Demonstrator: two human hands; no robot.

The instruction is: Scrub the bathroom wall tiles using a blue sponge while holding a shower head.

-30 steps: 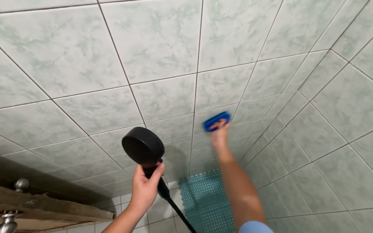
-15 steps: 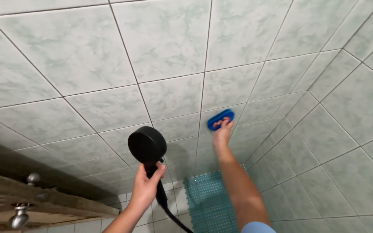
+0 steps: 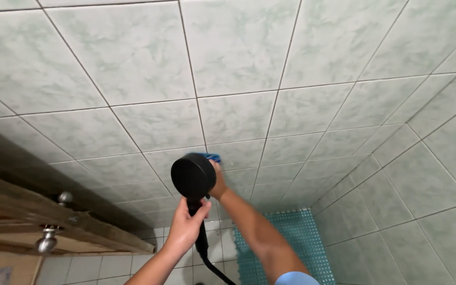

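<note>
I am standing in a tiled shower corner, looking down a wall of pale green marbled tiles toward a teal mat on the floor.

To do this step well, I am judging that the brush needs to be lying flat against the tile while I am pressing evenly along the grout lines, and that the shower head should be pointing at the patch being scrubbed rather than hanging in front of it, where it is blocking my view.

My left hand is closing fully around the black handle of the shower head, fingers wrapping tight with no gap showing. The round black head is standing upright above my fist, its back facing me, and its black hose is trailing down toward the bottom edge. I cannot tell whether water is running.

My right hand is reaching forward to the wall, mostly hiding behind the shower head. It is gripping a blue brush, of which only a small blue edge is showing just above and beside the head, touching the wall low down, a few tile rows above the floor. I cannot tell how the fingers are sitting on it. A light blue sleeve is showing at my upper arm.

At the left, a wooden door with a metal knob is standing near my left arm, well apart from the brush.
</note>
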